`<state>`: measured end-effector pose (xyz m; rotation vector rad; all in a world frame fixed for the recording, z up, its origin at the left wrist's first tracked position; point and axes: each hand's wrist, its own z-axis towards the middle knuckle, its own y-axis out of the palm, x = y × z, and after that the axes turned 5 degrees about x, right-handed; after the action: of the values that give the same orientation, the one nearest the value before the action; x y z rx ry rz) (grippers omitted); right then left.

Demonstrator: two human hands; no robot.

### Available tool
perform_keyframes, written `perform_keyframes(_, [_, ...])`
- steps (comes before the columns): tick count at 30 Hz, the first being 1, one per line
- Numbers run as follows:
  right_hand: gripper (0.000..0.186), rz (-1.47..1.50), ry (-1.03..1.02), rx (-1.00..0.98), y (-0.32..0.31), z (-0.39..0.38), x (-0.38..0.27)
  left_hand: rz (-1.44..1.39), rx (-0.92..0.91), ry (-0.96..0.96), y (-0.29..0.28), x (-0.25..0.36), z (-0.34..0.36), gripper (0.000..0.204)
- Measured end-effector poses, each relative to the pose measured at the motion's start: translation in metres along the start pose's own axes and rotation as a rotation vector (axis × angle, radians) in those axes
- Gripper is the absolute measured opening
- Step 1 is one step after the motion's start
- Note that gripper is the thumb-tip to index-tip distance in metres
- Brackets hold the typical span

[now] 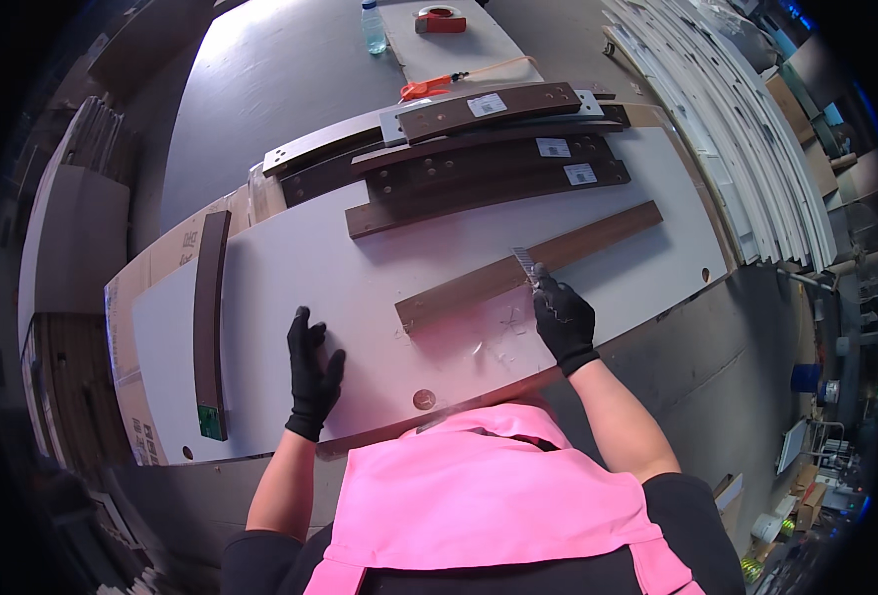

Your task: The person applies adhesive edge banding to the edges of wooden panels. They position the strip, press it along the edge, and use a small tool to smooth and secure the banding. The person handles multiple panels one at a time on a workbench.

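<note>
My right hand (564, 315), in a black glove, grips a snap-off utility knife (524, 262) with a ribbed grey blade. The blade's end lies against the long edge of a brown wooden strip (469, 293), which sits at a slant on the white board (290, 268). Thin shavings or shreds lie on the board beside the strip. My left hand (312, 372), gloved in black too, is held over the board's near left part. Its fingers are apart and nothing is in them.
Several dark brown strips (499, 193) with labels are stacked along the board's far side. A curved strip (211, 317) with a green end lies at left. Beyond stand a water bottle (374, 28) and a tape dispenser (441, 20). White panels (717, 119) are stacked at right.
</note>
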<state>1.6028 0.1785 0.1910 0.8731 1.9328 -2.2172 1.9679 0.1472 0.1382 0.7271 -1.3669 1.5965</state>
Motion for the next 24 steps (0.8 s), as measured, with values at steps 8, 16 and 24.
perform_keyframes(8, [0.037, 0.637, -0.683, 0.040, 0.106, -0.055, -0.066, -0.184, 0.220, -0.123, -0.031, -0.027, -0.008, 0.060])
perform_keyframes(16, [0.046, 1.045, 0.266, -0.107, -0.028, -0.048, 0.018, 0.216, -0.114, 0.360, 0.071, 0.043, 0.036, 0.055])
perform_keyframes(24, [0.048, 1.206, 0.299, 0.244, -0.044, -0.066, 0.040, 0.298, -0.501, 0.469, 0.150, 0.108, 0.097, 0.026])
